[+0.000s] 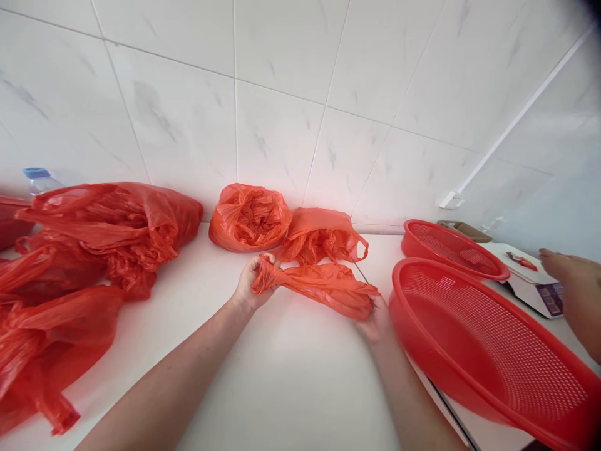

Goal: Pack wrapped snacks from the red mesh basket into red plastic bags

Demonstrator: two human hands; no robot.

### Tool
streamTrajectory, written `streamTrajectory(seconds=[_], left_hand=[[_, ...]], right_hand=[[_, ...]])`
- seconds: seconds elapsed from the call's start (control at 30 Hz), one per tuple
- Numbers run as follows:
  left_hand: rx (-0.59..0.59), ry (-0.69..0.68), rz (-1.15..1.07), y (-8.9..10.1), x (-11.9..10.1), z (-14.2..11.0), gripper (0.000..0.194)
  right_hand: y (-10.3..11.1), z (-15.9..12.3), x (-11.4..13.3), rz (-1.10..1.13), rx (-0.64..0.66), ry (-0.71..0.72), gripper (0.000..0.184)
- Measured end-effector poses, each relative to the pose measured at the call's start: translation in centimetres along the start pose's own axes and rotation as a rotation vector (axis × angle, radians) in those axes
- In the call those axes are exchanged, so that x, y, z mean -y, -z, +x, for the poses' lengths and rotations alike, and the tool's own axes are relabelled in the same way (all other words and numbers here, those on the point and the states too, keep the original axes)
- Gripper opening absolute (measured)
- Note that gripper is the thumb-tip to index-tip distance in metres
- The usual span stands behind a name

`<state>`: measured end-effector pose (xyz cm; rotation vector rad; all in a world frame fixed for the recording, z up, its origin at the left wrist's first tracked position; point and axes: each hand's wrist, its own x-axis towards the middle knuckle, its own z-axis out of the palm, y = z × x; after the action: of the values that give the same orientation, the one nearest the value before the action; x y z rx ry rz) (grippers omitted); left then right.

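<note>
A thin red plastic bag (pixel 326 285) is stretched sideways between my two hands, just above the white tabletop (pixel 291 376). My left hand (pixel 251 285) is closed around its gathered handle end. At the other end, my right hand (pixel 373 318) grips the bag's bottom, with the fingers partly hidden behind the plastic. Right behind it, close to the wall, lies another red plastic bag (pixel 322 228) with a handle loop sticking out to the right. Beside that one stands a rounded red bag (pixel 251 216) stuffed with crumpled red plastic.
Several bulky red bags (pixel 141 213) are heaped on the left, with a blue-capped bottle (pixel 40 180) behind. To the right are a big red mesh basket (pixel 451 332) and a second red basket (pixel 446 241). Another person's hand (pixel 570 282) is near a white scale (pixel 530 275).
</note>
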<state>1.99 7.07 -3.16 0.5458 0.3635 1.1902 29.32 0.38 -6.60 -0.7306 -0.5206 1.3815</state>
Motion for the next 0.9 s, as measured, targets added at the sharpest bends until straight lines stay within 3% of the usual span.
streamTrajectory(seconds=[0.23, 0.37, 0.43, 0.57, 0.63, 0.7, 0.73, 0.8, 0.9], left_hand=[[-0.158, -0.114, 0.052, 2.2, -1.9, 0.8, 0.018], [-0.176, -0.192, 0.179, 2.4, -3.9, 1.1, 0.02], [-0.13, -0.207, 0.284, 1.0, -4.6, 0.6, 0.017], [0.062, -0.162, 0.547, -4.1, -4.1, -2.1, 0.013], [0.253, -0.07, 0.884, -6.3, -2.7, -3.7, 0.034], [0.328, -0.021, 1.222, -7.3, -0.7, -4.6, 0.069], [0.314, 0.01, 1.294, -7.3, 0.3, -4.6, 0.074], [0.215, 0.061, 1.258, -6.7, 1.8, -4.1, 0.058], [0.067, 0.027, 1.101, -5.5, 2.7, -2.6, 0.034]], right_hand=[[-0.2, -0.7, 0.5, -0.109, 0.082, -0.106, 0.031], [-0.8, -1.3, 0.7, -0.332, 0.156, -0.179, 0.036], [-1.3, -1.5, 0.6, -0.422, 0.114, -0.17, 0.028], [-2.1, -1.7, 0.1, -0.424, 0.012, -0.156, 0.021], [-2.5, -1.7, 0.3, -0.429, 0.013, -0.181, 0.019], [-3.0, -1.9, 1.1, -0.44, 0.048, -0.192, 0.02], [-3.4, -2.1, 1.6, -0.446, 0.052, -0.164, 0.021], [-4.4, -3.0, 2.6, -0.49, -0.027, 0.021, 0.029], [-6.4, -5.4, 2.9, -0.699, -0.261, 0.55, 0.04]])
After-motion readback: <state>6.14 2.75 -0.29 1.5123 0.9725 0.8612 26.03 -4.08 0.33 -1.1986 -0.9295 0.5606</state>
